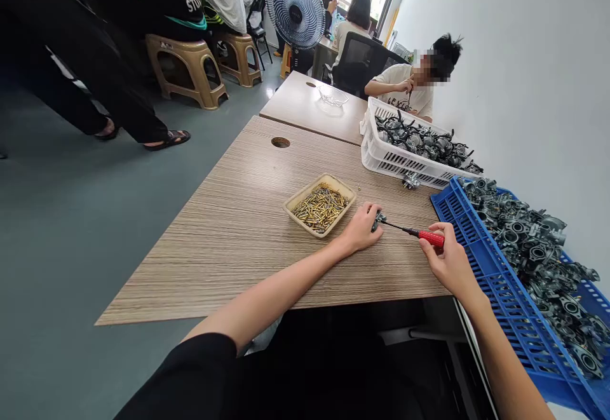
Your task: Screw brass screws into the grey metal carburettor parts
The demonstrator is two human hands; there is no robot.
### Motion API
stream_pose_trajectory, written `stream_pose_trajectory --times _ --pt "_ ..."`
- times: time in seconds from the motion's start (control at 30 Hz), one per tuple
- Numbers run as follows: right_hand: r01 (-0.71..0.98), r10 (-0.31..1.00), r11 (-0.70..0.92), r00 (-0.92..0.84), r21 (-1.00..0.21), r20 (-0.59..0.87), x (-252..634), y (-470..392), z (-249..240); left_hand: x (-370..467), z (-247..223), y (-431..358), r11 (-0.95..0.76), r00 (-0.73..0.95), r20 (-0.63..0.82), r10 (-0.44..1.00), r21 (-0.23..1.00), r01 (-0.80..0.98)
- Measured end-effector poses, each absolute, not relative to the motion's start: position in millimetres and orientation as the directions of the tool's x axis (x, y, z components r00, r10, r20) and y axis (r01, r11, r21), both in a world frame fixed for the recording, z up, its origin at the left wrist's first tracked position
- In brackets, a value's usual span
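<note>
Between tray (341,185) and blue crate edge (498,258), red screwdriver (431,237) over open tabletop (395,270).

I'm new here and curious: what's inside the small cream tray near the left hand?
The cream tray holds many slender, mostly gold-colored metal pieces; they cover its bottom, so that's hidden.

Left grip (365,228) holds a metal part (379,219), right grip (448,260) a red-handled screwdriver (427,236)

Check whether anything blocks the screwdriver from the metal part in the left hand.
Nothing visible does: the screwdriver in the right hand runs clear to the metal part in the left hand. Exact tip contact is too small to tell.
</note>
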State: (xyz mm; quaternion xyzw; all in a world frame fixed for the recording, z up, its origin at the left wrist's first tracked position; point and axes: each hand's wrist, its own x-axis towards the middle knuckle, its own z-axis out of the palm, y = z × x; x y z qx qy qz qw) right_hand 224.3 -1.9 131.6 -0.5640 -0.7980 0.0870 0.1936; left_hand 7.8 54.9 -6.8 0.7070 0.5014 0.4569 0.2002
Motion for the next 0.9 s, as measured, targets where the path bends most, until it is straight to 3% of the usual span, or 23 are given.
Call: stream_pose_trajectory --times 0.13,0.43,0.67,0.9 --pt "0.831 0.913 0.408 -0.363 -0.379 0.187 226.2 -3.2 131.7 8.0 -7.2 55.1 -0.416 0.076 0.447 0.891 0.739 0.53" --pt "0.911 0.947 0.278 -0.206 -0.304 0.247 218.3 -4.3 127.9 7.0 -7.2 55.0 -0.413 0.083 0.442 0.893 0.733 0.54" --pt "0.821 0.92 0.392 -0.347 -0.416 0.181 222.2 -4.0 132.8 7.1 -6.2 54.2 -0.408 0.075 0.439 0.895 0.741 0.534" --pt "0.884 0.94 0.301 -0.214 -0.357 0.264 221.4 -0.8 126.4 7.0 -5.7 54.0 -0.403 0.075 0.432 0.899 0.746 0.531"
